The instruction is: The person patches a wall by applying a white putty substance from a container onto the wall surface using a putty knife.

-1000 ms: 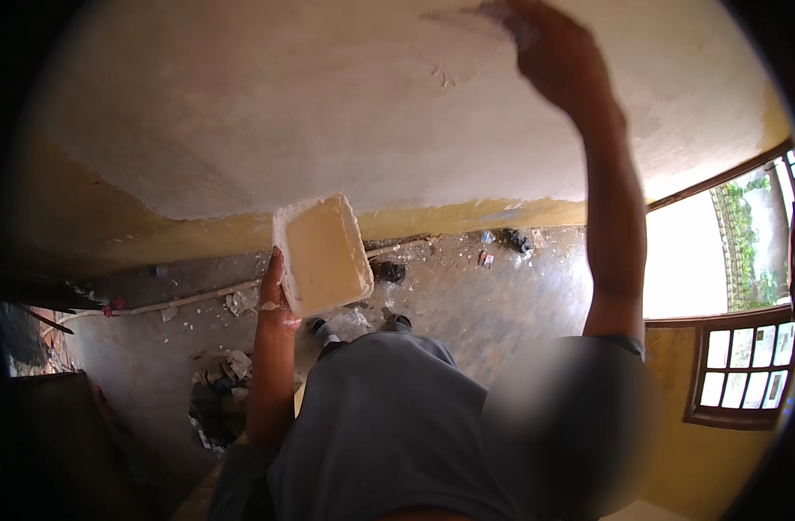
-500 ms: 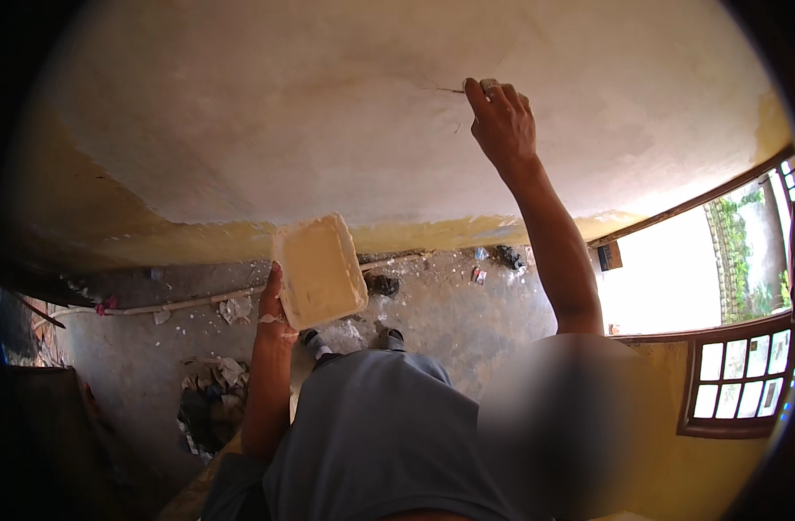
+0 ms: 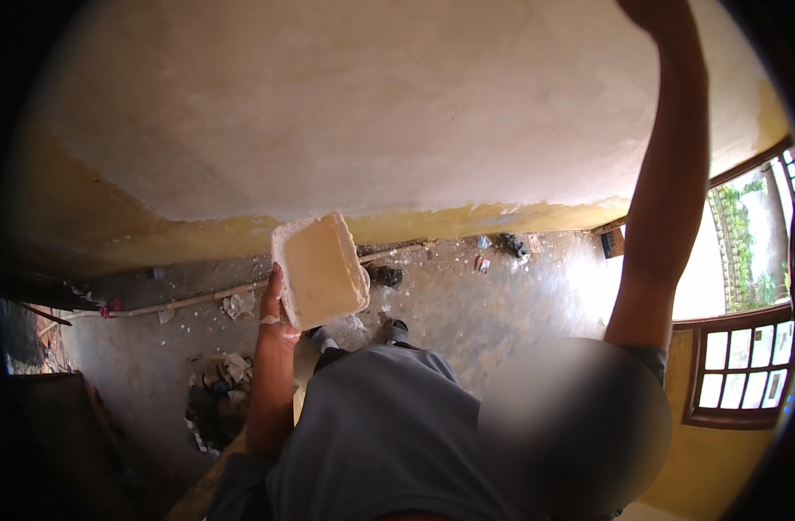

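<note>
My left hand (image 3: 274, 300) grips the side of a pale rectangular tub (image 3: 322, 271) smeared with cream-coloured plaster along its rim. The tub is tilted and hangs in front of the wall's foot, and its flat pale face is toward me. Only the wrist end of my right hand (image 3: 654, 12) shows at the upper edge of the head view, high against the wall (image 3: 371, 113). Its fingers are cut off, so what they hold is hidden. The wall has a broad whitish coat with bare yellow paint along its lower border.
A long pole (image 3: 189, 302) lies along the wall's foot. Rubble, a black bag (image 3: 512, 246) and scraps litter the concrete floor (image 3: 467, 304). A crumpled heap (image 3: 217, 399) lies at the left. A brown-framed window (image 3: 745, 369) and a bright opening are at the right.
My right hand has swept up and to the right along the wall, until its fingers left the view. My left hand and the tub have barely moved.
</note>
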The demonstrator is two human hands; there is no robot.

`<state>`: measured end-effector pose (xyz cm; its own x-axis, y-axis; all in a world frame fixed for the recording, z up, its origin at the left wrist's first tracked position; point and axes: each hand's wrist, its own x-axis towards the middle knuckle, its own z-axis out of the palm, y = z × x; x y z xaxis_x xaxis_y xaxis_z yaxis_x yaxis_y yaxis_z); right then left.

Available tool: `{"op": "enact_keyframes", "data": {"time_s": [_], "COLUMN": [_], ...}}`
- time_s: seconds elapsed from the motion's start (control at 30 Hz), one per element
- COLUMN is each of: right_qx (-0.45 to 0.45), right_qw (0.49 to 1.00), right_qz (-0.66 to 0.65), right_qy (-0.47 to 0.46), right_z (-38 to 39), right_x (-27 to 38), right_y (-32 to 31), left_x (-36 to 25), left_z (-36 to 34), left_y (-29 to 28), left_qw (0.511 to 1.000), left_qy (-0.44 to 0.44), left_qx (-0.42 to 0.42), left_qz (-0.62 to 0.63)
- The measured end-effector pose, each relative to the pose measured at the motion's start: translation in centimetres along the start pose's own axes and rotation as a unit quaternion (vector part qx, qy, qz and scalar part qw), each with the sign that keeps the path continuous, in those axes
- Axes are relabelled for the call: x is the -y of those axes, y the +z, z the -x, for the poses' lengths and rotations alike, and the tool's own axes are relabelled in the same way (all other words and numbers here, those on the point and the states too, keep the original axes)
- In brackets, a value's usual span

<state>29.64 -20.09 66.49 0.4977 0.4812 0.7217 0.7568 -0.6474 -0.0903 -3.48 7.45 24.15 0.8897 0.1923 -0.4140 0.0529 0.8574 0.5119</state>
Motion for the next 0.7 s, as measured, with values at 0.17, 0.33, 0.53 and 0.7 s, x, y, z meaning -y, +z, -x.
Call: {"op": "enact_keyframes", "data": {"time_s": [0.17,0.33,0.53,0.7], "right_qx": [0.138,0.074,0.086,0.099], "right_qw": [0.969,0.963,0.979,0.962], "right_qz": [0.188,0.223,0.111,0.183], "right_qy": [-0.088,0.133,-0.145,-0.177], "right_z": [14.3,1.2,10.0,10.4], "right_x": [4.0,3.7,5.8,2.5], "right_y": [17.6,7.1,13.1,20.2], "left_x": [0.5,0.4,0.1,0.0], "left_z": [-0.7,-0.4,-0.5,-0.8], "left_y": [-0.3,-0.6,-0.2,0.0], "left_qw": [0.999,1.000,0.999,1.000], "left_qy": [-0.013,-0.005,-0.026,-0.016], "left_qx": [0.018,-0.022,-0.008,-0.008], "left_qz": [0.030,0.017,0.029,0.009]}}
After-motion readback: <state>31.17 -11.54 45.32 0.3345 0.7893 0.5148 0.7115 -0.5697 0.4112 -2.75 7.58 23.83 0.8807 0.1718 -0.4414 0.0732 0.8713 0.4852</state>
